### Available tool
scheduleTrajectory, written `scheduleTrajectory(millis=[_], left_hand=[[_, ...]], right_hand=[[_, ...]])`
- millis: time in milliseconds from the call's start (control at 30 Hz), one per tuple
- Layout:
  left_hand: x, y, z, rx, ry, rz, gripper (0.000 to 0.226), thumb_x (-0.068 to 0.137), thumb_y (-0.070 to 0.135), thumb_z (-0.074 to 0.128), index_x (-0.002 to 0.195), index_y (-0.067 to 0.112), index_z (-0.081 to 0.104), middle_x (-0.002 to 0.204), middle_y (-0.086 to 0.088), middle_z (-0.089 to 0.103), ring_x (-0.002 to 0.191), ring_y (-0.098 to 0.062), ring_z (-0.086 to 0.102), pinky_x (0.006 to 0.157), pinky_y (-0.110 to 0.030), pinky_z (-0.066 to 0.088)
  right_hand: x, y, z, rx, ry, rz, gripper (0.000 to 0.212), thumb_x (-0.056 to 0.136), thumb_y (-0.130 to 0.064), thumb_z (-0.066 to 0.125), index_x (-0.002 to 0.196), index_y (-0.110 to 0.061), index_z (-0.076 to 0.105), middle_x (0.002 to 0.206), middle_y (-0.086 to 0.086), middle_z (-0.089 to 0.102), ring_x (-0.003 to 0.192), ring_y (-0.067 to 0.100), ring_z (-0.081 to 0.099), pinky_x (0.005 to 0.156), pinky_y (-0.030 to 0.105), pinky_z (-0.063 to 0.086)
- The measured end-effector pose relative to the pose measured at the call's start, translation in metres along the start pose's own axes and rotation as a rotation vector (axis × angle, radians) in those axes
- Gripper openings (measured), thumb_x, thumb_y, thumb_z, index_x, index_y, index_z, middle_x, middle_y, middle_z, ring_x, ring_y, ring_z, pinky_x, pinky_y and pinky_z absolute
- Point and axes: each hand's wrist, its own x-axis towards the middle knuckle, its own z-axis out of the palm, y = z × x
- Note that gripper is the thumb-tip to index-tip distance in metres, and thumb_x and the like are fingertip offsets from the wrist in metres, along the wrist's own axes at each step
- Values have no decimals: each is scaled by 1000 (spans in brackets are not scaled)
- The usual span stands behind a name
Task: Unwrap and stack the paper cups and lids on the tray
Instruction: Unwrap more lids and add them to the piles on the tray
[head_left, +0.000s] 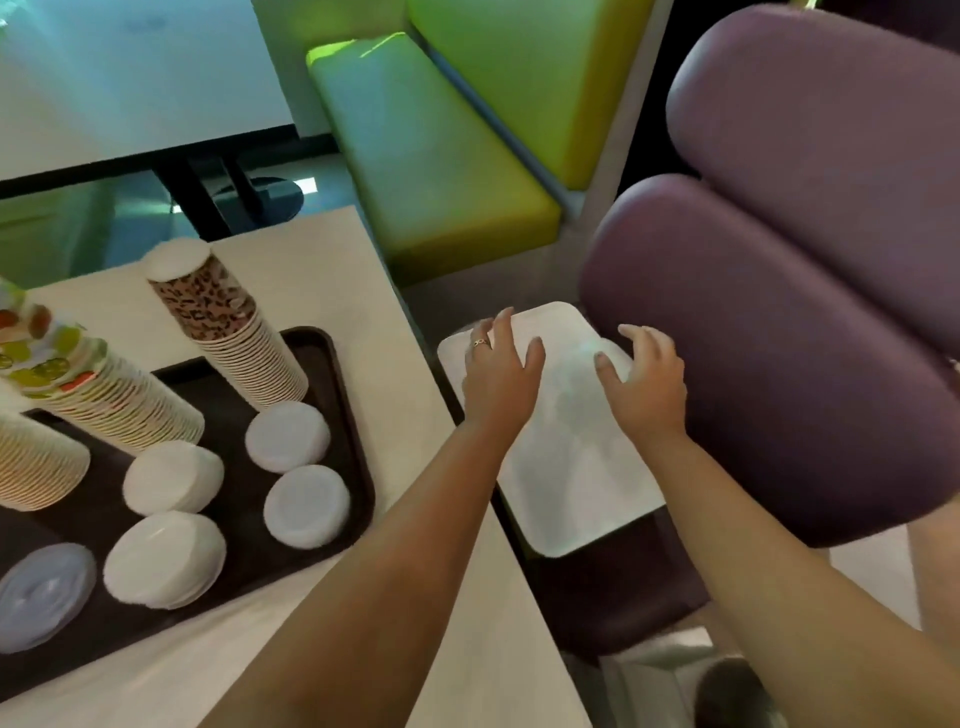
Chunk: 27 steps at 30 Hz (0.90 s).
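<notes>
Fingers (503, 325) spread over white tray (571, 467) beside table (363, 270).

A single head-worn wide-angle camera looks forward and steeply down, close enough that both forearms enter from six o'clock and fill the lower middle. The left hand (500, 371) and right hand (647, 379) sit near centre. The dark tray (332, 410) on the table lies toward eight o'clock, the purple seat (779, 353) toward three, the green bench (431, 156) toward twelve.

Purple seat (779, 364) crowding right side
</notes>
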Motion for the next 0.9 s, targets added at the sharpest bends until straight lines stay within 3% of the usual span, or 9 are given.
scheduleTrajectory(millis=[133,400,533,633,700,833,900], left_hand=[[14,4,47,-33,-158,-115,57,98,45,39,149,31,17,159,-5,11,139,-27,30,108,-41,34],[27,-8,111,-213,-310,-299,61,99,41,41,151,29,12,158,-7,9,139,-26,30,108,-38,32],[35,-13,129,-313,-362,-386,63,98,43,42,150,32,9,156,-7,15,139,-27,27,110,-46,33],[37,-12,136,-430,-439,-488,65,96,46,44,149,38,7,153,-6,23,133,-31,36,93,-44,46],[34,-13,140,-514,-500,-545,67,96,47,45,148,42,4,151,-6,29,127,-32,43,87,-43,47],[28,-11,139,-695,-528,-641,72,93,52,47,147,44,1,151,-7,29,125,-35,45,85,-42,48],[27,-12,134,-818,-503,-709,76,88,60,48,147,44,3,153,-6,25,129,-39,40,89,-48,45]], right_hand=[[25,35,14,-97,-103,63,64,90,-43,55,145,-20,32,154,9,22,139,29,23,104,54,32],[45,76,42,-82,-294,159,80,85,-47,61,149,-29,16,158,7,9,142,30,17,106,56,30],[49,87,50,-40,-302,171,82,85,-42,64,149,-31,15,157,6,10,141,31,18,107,55,31],[53,97,54,-51,-331,176,85,83,-41,66,149,-33,13,154,6,19,136,35,26,104,49,32],[53,103,56,-16,-352,190,90,80,-42,69,149,-36,12,150,5,28,132,35,33,101,46,35],[49,105,53,128,-369,191,95,74,-35,77,148,-35,18,146,5,32,128,28,41,96,38,40],[44,101,49,193,-361,150,95,70,-32,80,147,-33,23,146,1,32,128,24,41,96,36,40]])
